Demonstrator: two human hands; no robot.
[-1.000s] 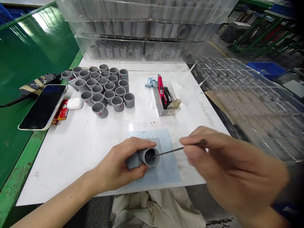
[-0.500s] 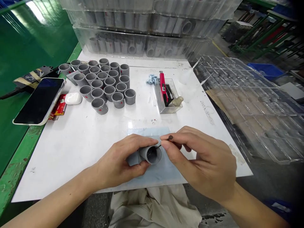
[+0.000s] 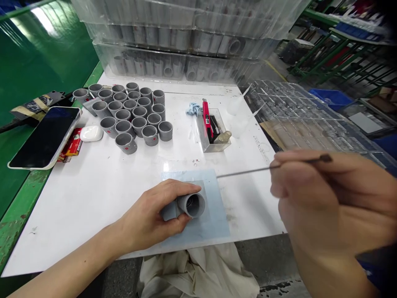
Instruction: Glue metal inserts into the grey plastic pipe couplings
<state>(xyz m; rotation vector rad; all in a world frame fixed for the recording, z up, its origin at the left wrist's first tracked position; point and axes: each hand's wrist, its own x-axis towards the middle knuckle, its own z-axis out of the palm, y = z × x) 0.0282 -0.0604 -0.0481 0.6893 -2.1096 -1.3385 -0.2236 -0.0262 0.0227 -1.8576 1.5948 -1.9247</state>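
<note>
The white tabletop (image 3: 77,194) spreads out before the person, stacked clear trays (image 3: 136,10) along its far edge and clear divided trays (image 3: 310,124) beyond its right edge. Short grey tubes (image 3: 150,135) crowd toward the far left corner, several with red marks too small for me to read. By the near edge's middle lies a blue cloth (image 3: 214,223). Above it the left hand (image 3: 149,215) curls, thumb and fingers closed around one grey tube (image 3: 201,205). The right hand (image 3: 328,203), blurred, pinches a thin dark tool off the near right corner. A dark-screened phone (image 3: 45,136) lies across the left edge; a clear box (image 3: 217,147), right of centre, holds a red cutter (image 3: 206,120) whose label I can't make out.

Half a second ago the tool (image 3: 245,171) reached into the held tube's mouth; now it is clear, the right hand drawn away, the left's grip unchanged.
</note>
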